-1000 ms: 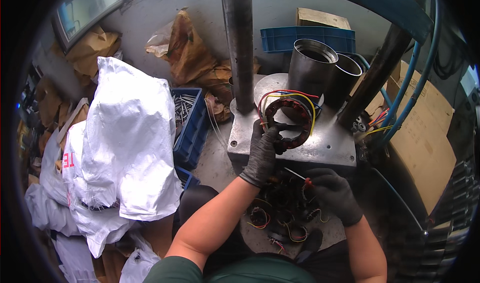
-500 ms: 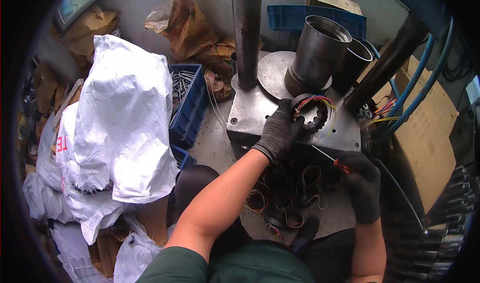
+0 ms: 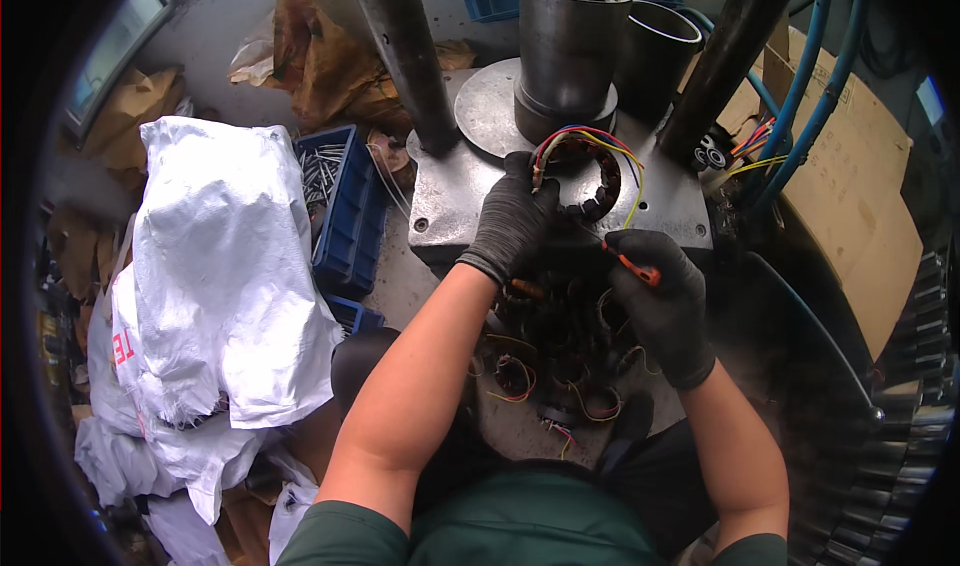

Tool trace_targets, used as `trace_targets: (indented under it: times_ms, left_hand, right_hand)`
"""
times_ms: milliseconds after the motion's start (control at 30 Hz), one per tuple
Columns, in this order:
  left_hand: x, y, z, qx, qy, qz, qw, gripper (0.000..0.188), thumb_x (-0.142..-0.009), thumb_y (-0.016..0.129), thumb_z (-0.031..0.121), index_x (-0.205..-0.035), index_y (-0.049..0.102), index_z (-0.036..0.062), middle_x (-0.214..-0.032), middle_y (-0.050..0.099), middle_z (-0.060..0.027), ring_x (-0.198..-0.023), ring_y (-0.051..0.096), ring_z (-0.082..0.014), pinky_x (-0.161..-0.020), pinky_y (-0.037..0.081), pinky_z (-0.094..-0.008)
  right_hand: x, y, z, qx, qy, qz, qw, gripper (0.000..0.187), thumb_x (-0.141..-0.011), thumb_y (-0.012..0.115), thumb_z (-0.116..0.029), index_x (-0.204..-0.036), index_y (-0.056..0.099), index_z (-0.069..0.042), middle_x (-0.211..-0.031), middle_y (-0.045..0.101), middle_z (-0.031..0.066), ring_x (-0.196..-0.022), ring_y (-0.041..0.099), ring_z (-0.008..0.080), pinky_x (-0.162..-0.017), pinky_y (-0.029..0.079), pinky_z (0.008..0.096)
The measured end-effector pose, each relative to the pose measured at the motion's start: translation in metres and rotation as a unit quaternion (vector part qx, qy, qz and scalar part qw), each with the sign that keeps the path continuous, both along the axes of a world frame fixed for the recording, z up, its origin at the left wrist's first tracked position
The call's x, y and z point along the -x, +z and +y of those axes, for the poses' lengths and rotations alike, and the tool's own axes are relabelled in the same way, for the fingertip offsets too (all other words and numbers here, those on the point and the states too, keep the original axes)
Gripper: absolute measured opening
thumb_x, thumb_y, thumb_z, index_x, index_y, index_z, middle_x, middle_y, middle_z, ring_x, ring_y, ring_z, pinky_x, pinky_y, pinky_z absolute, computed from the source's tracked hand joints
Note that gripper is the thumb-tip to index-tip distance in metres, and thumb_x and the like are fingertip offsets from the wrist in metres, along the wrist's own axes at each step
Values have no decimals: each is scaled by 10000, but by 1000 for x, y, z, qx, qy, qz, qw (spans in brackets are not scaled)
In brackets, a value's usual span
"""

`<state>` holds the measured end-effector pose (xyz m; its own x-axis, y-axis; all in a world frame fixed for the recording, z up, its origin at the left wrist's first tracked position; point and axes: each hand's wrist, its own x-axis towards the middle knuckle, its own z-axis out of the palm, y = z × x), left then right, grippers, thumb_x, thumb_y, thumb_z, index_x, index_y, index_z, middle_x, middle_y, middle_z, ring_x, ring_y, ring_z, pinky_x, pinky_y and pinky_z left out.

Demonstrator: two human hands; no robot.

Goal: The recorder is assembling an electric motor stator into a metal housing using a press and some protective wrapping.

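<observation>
My left hand point(image 3: 515, 211), in a dark grey glove, is closed on the left side of a motor stator point(image 3: 604, 181). The stator is a dark ring, held up over the metal press plate, with red, blue, yellow and white lead wires point(image 3: 610, 138) arching across its top. My right hand point(image 3: 660, 301), gloved too, grips a screwdriver point(image 3: 640, 269) by its red-orange handle. Its shaft points up and left to the lower edge of the ring; whether the tip touches it I cannot tell. Behind the stator a steel cylinder point(image 3: 570, 56) stands on a round disc point(image 3: 482, 111).
Several more stators point(image 3: 600, 401) with wires lie on the floor below the press plate point(image 3: 440, 206). Steel columns point(image 3: 400, 56) rise on both sides. At left are a white sack point(image 3: 230, 266) and a blue bin point(image 3: 350, 216) of metal pins; at right, blue hoses point(image 3: 815, 96) and cardboard point(image 3: 850, 216).
My right hand has brought the screwdriver up and left to the stator's lower edge. The stator, still in my left hand, has turned more face-on. The whole view has shifted.
</observation>
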<state>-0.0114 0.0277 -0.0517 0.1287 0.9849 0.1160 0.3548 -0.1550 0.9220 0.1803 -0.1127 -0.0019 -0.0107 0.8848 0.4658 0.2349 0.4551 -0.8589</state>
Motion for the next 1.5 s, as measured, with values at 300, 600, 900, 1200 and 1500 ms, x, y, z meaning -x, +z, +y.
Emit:
trace_targets:
  times_ms: [300, 600, 900, 1200, 1500]
  left_hand:
    - [1, 1, 2, 20, -1, 6, 1000, 464, -945, 645, 264, -1313, 484, 32, -1019, 701, -321, -1010, 686, -509, -854, 537, -561]
    - [3, 9, -4, 23, 1, 38, 999, 492, -942, 639, 269, -1339, 450, 50, -1043, 695, -328, -1024, 673, -521, -871, 531, -568]
    - [4, 3, 1, 30, -4, 21, 999, 483, -948, 633, 280, -1334, 450, 54, -1061, 694, -328, -1044, 670, -524, -880, 527, -574]
    - [0, 17, -14, -8, -2, 84, 996, 470, -961, 610, 252, -1357, 436, 67, -1050, 697, -332, -1029, 675, -523, -873, 532, -576]
    - [1, 15, -11, -13, 1, 101, 995, 497, -965, 613, 262, -1376, 418, 64, -1062, 693, -338, -1031, 674, -527, -885, 527, -581]
  right_hand:
    - [11, -5, 7, -45, -33, -64, 996, 289, -853, 697, 84, -1119, 659, -24, -1093, 716, 151, -976, 729, 256, -872, 572, 347]
    - [24, 9, 7, -102, -22, -177, 979, 295, -841, 688, 75, -1120, 653, -17, -1145, 699, 191, -1018, 716, 354, -884, 579, 391]
    - [-3, 10, 23, 139, 69, 107, 982, 340, -863, 651, 57, -1193, 707, 0, -1158, 729, 88, -1067, 679, 160, -953, 535, 308]
    - [-13, 24, 14, 162, 72, 143, 974, 291, -874, 608, 54, -1138, 718, 2, -1051, 744, 91, -973, 698, 146, -884, 554, 286]
    - [4, 8, 8, -21, 12, -60, 998, 353, -802, 638, 131, -1126, 653, -8, -1110, 739, 139, -1049, 728, 209, -922, 572, 334]
